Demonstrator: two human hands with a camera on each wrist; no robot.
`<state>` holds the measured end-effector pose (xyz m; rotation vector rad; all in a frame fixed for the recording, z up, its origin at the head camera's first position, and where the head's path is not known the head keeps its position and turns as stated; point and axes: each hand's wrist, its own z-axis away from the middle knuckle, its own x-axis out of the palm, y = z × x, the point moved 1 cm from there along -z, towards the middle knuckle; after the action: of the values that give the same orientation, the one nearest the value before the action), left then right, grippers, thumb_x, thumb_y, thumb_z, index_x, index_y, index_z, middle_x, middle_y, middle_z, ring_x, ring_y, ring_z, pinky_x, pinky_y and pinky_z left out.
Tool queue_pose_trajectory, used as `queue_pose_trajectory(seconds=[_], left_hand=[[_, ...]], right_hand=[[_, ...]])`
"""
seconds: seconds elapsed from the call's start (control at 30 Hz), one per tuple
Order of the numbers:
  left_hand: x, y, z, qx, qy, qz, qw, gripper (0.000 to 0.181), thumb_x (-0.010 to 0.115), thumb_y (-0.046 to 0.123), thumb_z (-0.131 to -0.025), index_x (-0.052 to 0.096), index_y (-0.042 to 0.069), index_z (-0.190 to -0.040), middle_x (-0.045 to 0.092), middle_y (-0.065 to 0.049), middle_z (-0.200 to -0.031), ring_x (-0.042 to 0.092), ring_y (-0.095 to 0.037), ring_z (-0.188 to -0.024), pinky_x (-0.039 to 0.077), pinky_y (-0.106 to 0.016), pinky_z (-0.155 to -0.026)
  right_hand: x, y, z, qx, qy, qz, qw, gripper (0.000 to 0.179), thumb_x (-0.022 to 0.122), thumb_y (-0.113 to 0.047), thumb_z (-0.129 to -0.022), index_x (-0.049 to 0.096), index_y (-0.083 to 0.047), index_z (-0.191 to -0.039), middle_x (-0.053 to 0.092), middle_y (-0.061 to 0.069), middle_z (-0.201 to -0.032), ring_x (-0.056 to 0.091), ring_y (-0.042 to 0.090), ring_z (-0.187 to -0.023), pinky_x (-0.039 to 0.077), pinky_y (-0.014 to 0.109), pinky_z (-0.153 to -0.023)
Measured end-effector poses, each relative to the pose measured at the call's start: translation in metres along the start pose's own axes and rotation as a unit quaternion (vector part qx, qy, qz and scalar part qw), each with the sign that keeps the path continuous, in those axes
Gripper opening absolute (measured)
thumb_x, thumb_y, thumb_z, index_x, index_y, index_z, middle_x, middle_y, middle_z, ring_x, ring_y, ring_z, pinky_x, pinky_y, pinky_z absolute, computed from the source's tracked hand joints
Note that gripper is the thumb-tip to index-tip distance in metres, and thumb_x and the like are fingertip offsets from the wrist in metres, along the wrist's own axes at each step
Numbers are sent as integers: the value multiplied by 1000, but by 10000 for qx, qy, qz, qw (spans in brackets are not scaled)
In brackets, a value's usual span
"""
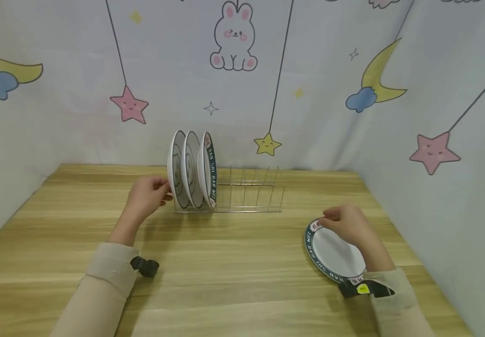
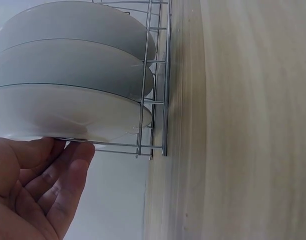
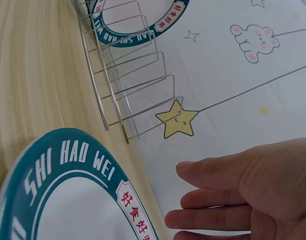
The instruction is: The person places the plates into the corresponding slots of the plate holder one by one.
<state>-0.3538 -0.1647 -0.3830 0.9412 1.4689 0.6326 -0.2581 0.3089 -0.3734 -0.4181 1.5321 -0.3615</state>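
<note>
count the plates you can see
4. Three stand in the rack: a left plate, a middle plate and a right plate, side by side at its left end. The fourth plate is on the table by the right hand; any beneath it would be hidden.

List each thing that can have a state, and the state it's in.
Rack: upright on the table
Three racked plates: on edge, side by side at the rack's left end
Loose plate: lying on the table, face up
Left hand: at the rack's left end, grip unclear
Right hand: open, above the loose plate's edge
</note>
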Motion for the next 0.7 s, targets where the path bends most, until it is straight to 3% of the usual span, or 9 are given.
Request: queue_pose_trajectory(seconds=[0.27,0.5,0.7], left_hand=[[0,-1,0,-3,-21,12,10000,32,49,15,-104,63,-10,-118,68,-26,-109,70,-33,-92,60,-33,-71],[0,-4,-1,10,-35,38,10000,32,49,15,-104,63,-11,-118,68,-26,-109,70,-32,-91,59,-31,-70],[-1,-3,-2,-3,-40,-21,10000,32,49,15,-105,63,-9,-118,68,-25,-109,70,-31,-91,59,-29,-69]], right_hand=[[7,-2,13,264,-84,348,9990,55,67,-41,-93,65,5,-124,66,23,-120,60,42,-113,51,55,-89],[17,-6,19,-24,-112,454,9989,58,67,-40,-93,63,7,-126,62,28,-123,59,45,-112,51,55,-88],[32,-2,27,4,-212,654,9976,77,64,-55,-91,55,10,-132,57,30,-130,52,48,-120,46,59,-94]])
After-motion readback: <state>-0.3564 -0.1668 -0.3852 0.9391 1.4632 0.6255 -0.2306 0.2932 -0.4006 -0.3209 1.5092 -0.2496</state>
